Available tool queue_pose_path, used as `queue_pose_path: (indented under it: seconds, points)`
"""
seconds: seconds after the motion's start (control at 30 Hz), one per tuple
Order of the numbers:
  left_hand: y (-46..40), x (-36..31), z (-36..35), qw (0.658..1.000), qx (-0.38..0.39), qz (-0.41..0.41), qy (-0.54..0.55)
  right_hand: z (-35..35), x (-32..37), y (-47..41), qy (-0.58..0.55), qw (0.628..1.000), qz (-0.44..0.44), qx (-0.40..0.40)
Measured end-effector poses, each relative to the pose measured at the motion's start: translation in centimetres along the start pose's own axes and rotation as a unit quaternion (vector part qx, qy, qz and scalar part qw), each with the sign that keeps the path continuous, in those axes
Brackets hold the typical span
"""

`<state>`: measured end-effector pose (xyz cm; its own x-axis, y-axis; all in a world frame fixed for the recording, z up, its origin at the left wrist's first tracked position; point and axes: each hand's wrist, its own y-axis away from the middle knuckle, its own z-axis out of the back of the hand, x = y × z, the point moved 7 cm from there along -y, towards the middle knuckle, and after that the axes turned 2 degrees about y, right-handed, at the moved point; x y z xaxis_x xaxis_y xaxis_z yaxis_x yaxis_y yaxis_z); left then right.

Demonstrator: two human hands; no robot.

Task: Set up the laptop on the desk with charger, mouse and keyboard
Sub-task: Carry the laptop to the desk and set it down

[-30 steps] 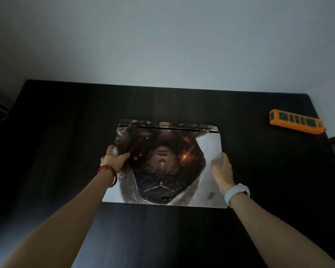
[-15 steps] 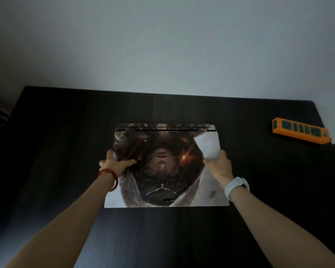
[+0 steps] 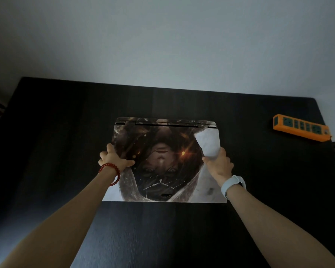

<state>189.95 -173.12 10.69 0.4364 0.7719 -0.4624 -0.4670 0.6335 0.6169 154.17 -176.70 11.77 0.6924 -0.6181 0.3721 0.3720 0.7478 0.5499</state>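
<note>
The closed laptop [image 3: 166,163] lies flat near the middle of the dark tabletop [image 3: 66,122], its hinge edge on the far side and its lid covered by a printed picture skin. Against the view a second ago, the laptop sits slightly farther from the person and squarer to the tabletop's front edge, and both hands have slid a little toward the hinge. That suggests the placing step is nearly finished and opening the lid is the likely next move.

The left hand [image 3: 113,158], with a red bead bracelet [image 3: 110,174] at the wrist, grasps the laptop's left edge, thumb laid over the lid. The right hand [image 3: 218,164], with a pale wristband [image 3: 233,186], grips the laptop's right edge in the same way, thumb on top and fingers curled round the side.

An orange power strip [image 3: 301,130] lies well to the right of the laptop, near the tabletop's right edge; its sockets look unused. No charger, mouse or keyboard is in view, so most of the setup is still to do. No containers are visible.
</note>
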Motion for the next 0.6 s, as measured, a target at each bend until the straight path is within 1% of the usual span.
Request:
queue_pose_path:
  seconds: [0.1, 0.23, 0.3, 0.33, 0.4, 0.47, 0.53, 0.6]
  points:
    - [-0.1, 0.1, -0.2, 1.000, -0.001, -0.003, -0.005, 0.0, -0.2, 0.0, 0.006, 1.000, -0.002, -0.002]
    - [0.1, 0.3, -0.3, 0.999, -0.016, -0.016, -0.043, -0.1, 0.0, 0.5, 0.014, 1.000, 0.012, -0.011]
    - [0.6, 0.2, -0.6, 0.996, -0.025, -0.035, -0.082, -0.1, 0.2, 1.0, 0.053, 0.998, 0.038, -0.019]
    - [1.0, 0.1, -0.7, 0.991, -0.033, -0.053, -0.120, -0.2, 0.4, 1.3, 0.085, 0.995, 0.054, -0.025]
    - [1.7, 0.1, -1.3, 0.973, -0.038, -0.092, -0.210, -0.5, 0.8, 2.2, 0.165, 0.980, 0.100, -0.049]
    - [2.2, 0.6, -1.8, 0.956, -0.039, -0.115, -0.268, -1.4, 1.2, 3.2, 0.242, 0.955, 0.161, -0.066]
    - [2.2, 0.9, -1.7, 0.945, -0.044, -0.128, -0.298, -2.4, 1.1, 4.0, 0.292, 0.934, 0.198, -0.056]
    - [2.1, 0.9, -1.5, 0.940, -0.037, -0.137, -0.309, -3.0, 0.8, 4.3, 0.319, 0.922, 0.214, -0.047]
